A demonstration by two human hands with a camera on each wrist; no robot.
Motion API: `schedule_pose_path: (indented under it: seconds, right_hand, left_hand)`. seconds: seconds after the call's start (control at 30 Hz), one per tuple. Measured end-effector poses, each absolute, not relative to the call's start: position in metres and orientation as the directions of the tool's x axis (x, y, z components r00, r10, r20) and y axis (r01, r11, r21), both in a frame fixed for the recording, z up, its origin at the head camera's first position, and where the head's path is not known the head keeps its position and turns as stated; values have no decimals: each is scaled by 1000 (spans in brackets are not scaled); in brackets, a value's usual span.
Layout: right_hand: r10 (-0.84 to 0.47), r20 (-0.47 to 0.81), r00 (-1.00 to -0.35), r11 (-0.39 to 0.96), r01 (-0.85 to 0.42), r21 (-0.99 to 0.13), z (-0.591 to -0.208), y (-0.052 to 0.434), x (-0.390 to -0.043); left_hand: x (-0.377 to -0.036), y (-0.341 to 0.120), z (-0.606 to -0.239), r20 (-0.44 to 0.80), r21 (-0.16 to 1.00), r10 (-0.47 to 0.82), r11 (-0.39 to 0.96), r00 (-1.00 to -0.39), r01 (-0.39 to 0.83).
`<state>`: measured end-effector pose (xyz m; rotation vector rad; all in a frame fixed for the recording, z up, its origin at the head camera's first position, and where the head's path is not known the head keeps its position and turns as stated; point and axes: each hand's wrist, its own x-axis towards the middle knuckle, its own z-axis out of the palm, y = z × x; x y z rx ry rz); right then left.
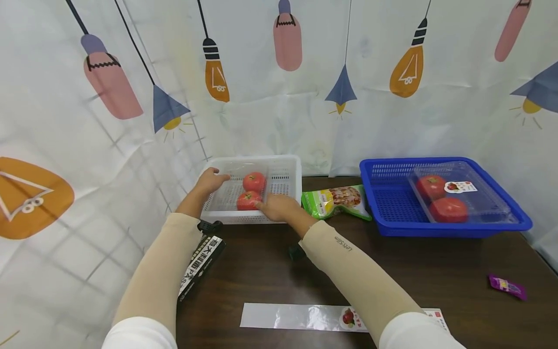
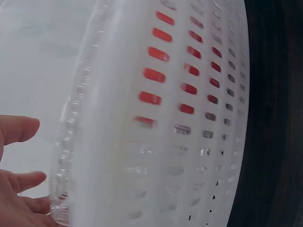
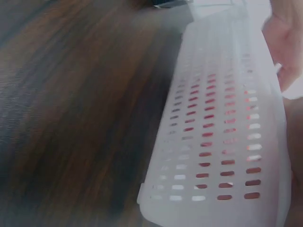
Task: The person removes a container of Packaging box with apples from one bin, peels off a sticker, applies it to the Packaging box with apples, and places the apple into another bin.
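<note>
A white perforated basket (image 1: 298, 182) stands at the back left. In it is a clear plastic box (image 1: 234, 182) with two red tomatoes (image 1: 254, 181). At the box's left side is my left hand (image 1: 211, 183), thumb spread away from the other fingers. The left wrist view puts some of its fingertips right at the clear plastic edge (image 2: 60, 189) along the basket rim. My right hand (image 1: 281, 208) lies over the basket's front right part, its fingers towards the tomatoes. Only part of that hand (image 3: 284, 52) shows behind the basket wall in the right wrist view.
A green and yellow food packet (image 1: 337, 199) lies between the baskets. The blue basket (image 1: 381, 194) at right holds a clear box with two tomatoes. Under my left forearm is a black pasta box (image 1: 202, 264); a white labelled strip (image 1: 296, 316) and a purple wrapper (image 1: 507, 286) lie nearer.
</note>
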<state>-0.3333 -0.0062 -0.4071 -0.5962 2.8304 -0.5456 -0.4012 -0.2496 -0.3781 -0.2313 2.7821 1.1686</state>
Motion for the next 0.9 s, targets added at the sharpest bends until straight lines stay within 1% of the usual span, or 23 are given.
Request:
schedule_pose_path:
  seconds: [0.2,0.37,0.57,0.73,0.9]
  right_hand:
    - [-441,-147,-885,852,-363,-377,-405,-2,-338]
    - [-469,-133,-873,823,-377,-425,-405,-1,-338]
    - [-478,-96,-873,778,-370,-508,-403,-2,-338]
    - [-451,-81,-889,769,-341,-540,-405,-2,-337]
    - [-407,-49,-912,751,-304,-586,-407,-3,-334]
  left_hand:
    - [-407,-241,-384,-277,744,-47,621,-960,-246]
    - [-407,-239,-384,-294,765,-61,583,-954,-273]
    - [-409,-240,-381,-234,792,-91,559,-968,-244]
    - [-409,-238,-376,-192,777,-106,591,-976,-217]
    - [-405,-236,-370,-121,781,-114,603,-986,-165]
